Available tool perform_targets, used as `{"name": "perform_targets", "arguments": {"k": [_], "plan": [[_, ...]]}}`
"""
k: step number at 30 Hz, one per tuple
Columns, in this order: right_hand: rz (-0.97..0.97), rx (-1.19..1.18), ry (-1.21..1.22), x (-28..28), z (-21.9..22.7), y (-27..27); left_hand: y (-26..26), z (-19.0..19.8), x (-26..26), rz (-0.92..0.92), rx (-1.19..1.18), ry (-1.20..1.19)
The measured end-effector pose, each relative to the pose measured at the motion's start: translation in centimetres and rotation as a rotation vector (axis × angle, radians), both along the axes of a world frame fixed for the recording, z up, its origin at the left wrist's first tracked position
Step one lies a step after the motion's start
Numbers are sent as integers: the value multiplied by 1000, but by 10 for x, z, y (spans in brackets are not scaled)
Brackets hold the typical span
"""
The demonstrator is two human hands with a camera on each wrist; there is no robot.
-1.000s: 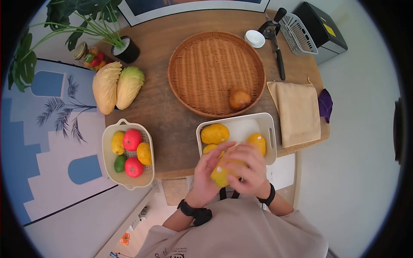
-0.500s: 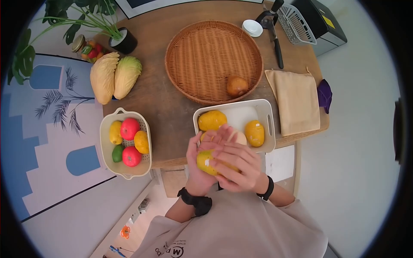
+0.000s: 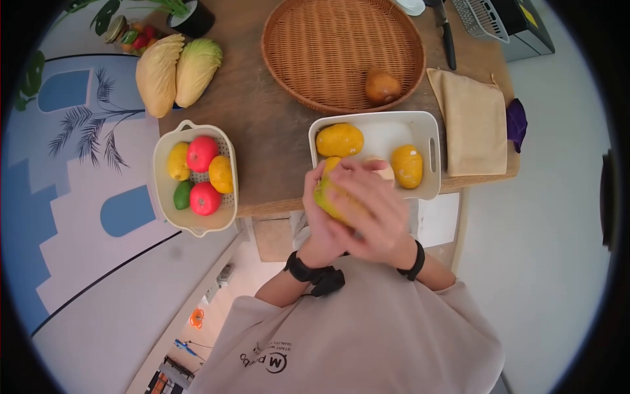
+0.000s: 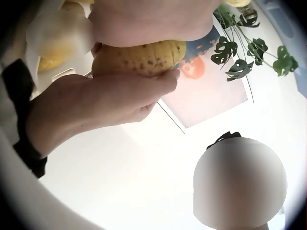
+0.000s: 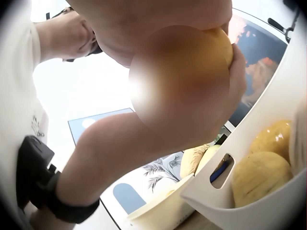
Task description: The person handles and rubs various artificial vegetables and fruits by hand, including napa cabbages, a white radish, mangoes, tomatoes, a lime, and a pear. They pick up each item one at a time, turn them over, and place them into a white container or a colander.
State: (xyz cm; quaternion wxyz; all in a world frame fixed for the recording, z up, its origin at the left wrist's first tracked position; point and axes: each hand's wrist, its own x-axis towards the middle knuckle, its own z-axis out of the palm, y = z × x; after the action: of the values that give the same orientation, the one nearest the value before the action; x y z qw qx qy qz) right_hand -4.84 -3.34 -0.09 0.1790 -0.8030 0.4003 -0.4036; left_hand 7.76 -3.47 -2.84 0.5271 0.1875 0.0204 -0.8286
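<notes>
A yellow oblong fruit with brown spots (image 4: 144, 60) is between my two hands, above the front edge of the white bin (image 3: 426, 119). My left hand (image 3: 320, 226) cups it from the left side and below. My right hand (image 3: 379, 220) lies over its top and right side, fingers wrapped across it, so in the head view only a yellow-green part shows. Inside the bin, similar yellow fruits (image 3: 340, 140) sit at the left and right. A pale rounded thing (image 3: 378, 169) there is partly hidden by my right hand.
Behind the bin stands a round wicker tray (image 3: 279, 69) holding a brown round item (image 3: 382, 87). A cream basket (image 3: 162, 177) of several fruits is at left, near two cabbages (image 3: 197, 72). On the right lie a folded beige cloth (image 3: 478, 125) and a knife (image 3: 449, 46).
The head view has tilted down, so the table's things sit higher in it. Between my hands the fruit has turned from lying sideways to a steeper slant; both hands stay on it.
</notes>
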Motion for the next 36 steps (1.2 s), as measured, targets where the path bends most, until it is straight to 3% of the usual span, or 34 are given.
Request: {"name": "perform_targets", "arguments": {"k": [1, 4, 7, 10, 14, 15, 18, 19, 22, 23, 26, 27, 30, 34, 35, 36], "plan": [[142, -84, 34, -1, -2, 2, -6, -10, 3, 12, -55, 102], [128, -13, -18, -16, -10, -7, 5, -12, 11, 35, 130, 215], [-163, 161, -225, -10, -1, -19, 6, 24, -13, 59, 308, -146], [61, -73, 15, -4, -10, 4, 9, 6, -6, -29, -216, -155], [-14, -7, -21, -10, -5, -10, 3, 14, -7, -5, -14, -503], [-138, 113, -105, -5, 5, -17, 5, 18, -10, -22, 210, -408], [25, -20, -5, -3, -18, 3, 7, 14, 0, -26, -305, -475], [80, -114, 72, 1, -11, 9, 8, 14, 1, -25, -263, -465], [-2, -31, -44, -4, -10, -1, 11, 13, 2, -14, -135, -430], [-120, 40, -160, -4, -9, -13, 14, 23, 1, -69, 184, -293], [-107, 162, -266, -3, -7, -6, 23, 21, -6, -115, 204, -346], [-29, 35, -81, -3, -12, 5, 28, 17, -3, -79, -163, -493], [92, -53, -9, 2, -15, 22, 28, 19, -1, -71, -74, -441], [-141, 123, -162, -12, -19, -9, 22, 22, -6, -27, 39, -361], [-132, 164, -163, -14, -19, -8, 22, 20, -6, -57, 107, -336], [-75, 113, -92, -9, -17, -4, 22, 19, -3, -36, -1, -403]]}}
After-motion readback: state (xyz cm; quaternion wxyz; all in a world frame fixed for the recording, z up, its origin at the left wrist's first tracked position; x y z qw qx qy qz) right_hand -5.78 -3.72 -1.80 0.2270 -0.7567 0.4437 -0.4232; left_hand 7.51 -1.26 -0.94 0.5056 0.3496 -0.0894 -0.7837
